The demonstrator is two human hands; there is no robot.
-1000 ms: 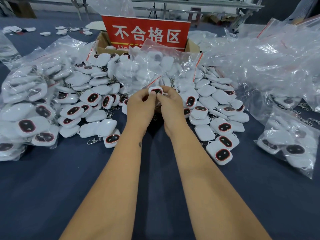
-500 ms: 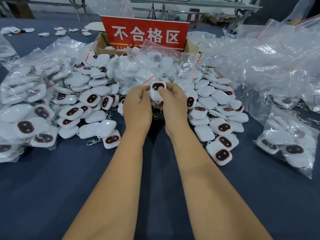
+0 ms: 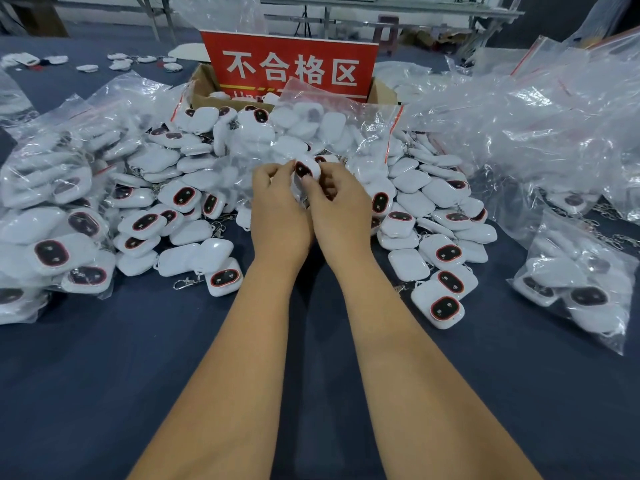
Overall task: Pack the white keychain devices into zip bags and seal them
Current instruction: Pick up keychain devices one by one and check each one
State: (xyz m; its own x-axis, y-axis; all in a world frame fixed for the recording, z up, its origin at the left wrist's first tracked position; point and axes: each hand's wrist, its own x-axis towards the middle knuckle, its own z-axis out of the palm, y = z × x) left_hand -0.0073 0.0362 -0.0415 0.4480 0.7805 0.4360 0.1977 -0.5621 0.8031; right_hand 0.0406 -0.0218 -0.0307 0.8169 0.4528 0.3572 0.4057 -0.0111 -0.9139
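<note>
Device tilted since; both hands pinching.

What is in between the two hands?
A white keychain device, dark window up, pinched between the left hand and right hand. The head view shows it.

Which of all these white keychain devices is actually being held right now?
The device raised between left hand and right hand, dark face showing; every other one lies in the pile or bags.
</note>
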